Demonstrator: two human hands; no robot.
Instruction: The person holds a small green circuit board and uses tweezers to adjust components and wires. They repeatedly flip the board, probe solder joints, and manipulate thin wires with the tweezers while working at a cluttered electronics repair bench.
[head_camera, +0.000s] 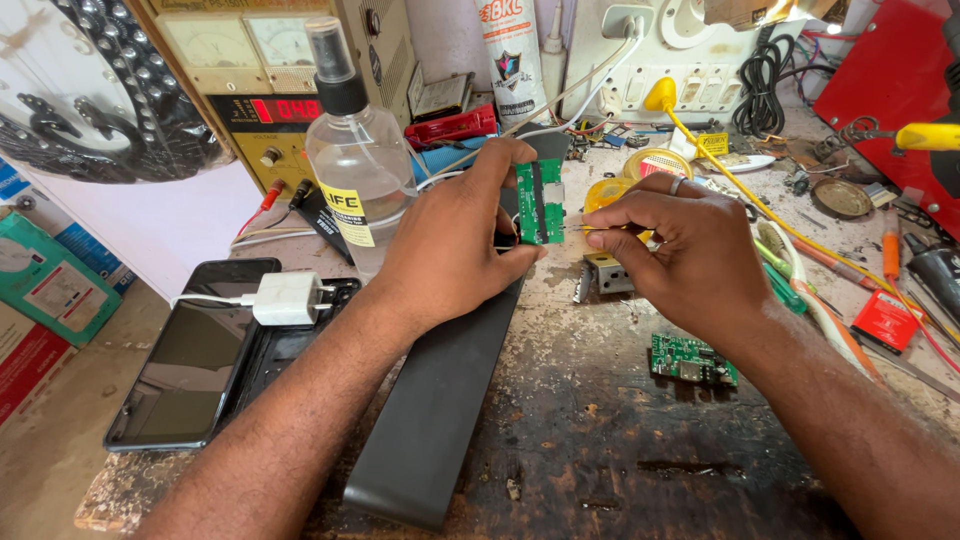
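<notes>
My left hand (455, 245) grips a small green circuit board (540, 202), held upright between thumb and fingers above a long dark grey case (440, 400) lying on the bench. My right hand (680, 250) pinches a thin metal tool, its tip touching the board's right edge. A ring shows on one finger of the right hand. What the tool is exactly, I cannot tell.
A second green circuit board (692, 360) lies to the right. A clear spray bottle (355, 160) stands behind my left hand. A black phone (190, 350) and white charger plug (285, 298) lie left. A power supply (270, 110), yellow tape roll (610, 190), wires and tools crowd the back.
</notes>
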